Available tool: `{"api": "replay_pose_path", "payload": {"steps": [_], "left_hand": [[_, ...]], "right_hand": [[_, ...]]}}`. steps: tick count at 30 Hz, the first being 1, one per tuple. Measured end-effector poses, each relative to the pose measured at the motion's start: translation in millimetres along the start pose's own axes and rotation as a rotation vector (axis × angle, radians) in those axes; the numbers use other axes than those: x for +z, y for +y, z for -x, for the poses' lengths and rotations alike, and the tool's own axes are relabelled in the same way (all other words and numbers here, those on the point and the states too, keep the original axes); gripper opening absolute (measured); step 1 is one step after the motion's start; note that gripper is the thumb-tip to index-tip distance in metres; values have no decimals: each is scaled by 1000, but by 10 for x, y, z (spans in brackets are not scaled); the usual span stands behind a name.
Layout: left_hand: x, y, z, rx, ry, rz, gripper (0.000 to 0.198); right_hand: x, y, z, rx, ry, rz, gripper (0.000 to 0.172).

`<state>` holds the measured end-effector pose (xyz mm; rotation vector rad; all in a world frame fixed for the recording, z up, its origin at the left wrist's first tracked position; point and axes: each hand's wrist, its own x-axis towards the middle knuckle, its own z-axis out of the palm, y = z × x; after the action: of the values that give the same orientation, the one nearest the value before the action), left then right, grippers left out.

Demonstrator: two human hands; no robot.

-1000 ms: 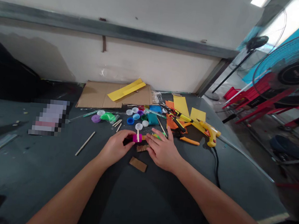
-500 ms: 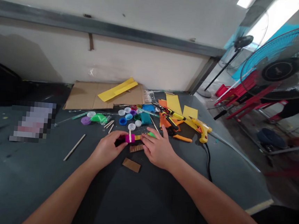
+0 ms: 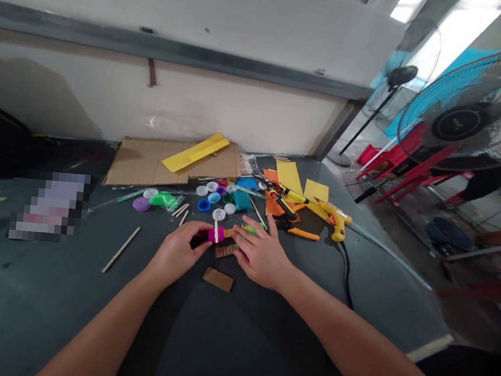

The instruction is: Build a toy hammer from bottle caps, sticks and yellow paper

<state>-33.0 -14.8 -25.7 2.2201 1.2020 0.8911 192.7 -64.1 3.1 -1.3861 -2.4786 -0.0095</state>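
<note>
Over the dark work table, the left hand pinches a magenta piece with an upright wooden stick across it, while the right hand presses its spread fingers against the yellow strip joined to it. Just below the grip lie two brown wood pieces; beyond it sit coloured bottle caps, and a yellow hot glue gun lies off to the right.

left hand: grips magenta roll | right hand: touches yellow strip | wood strip: just below
</note>
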Motion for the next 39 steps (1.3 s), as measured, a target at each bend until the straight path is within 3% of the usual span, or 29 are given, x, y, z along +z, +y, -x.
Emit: {"api": "replay_pose_path", "payload": {"steps": [25,39], "left_hand": [[3,-23,-14,-4,-19,-42,23],[-13,4,4,117,36,-74,22]], "right_hand": [[-66,142,33,20,79,-6,35],[-30,-52,20,-6,-3,39,36]]}}
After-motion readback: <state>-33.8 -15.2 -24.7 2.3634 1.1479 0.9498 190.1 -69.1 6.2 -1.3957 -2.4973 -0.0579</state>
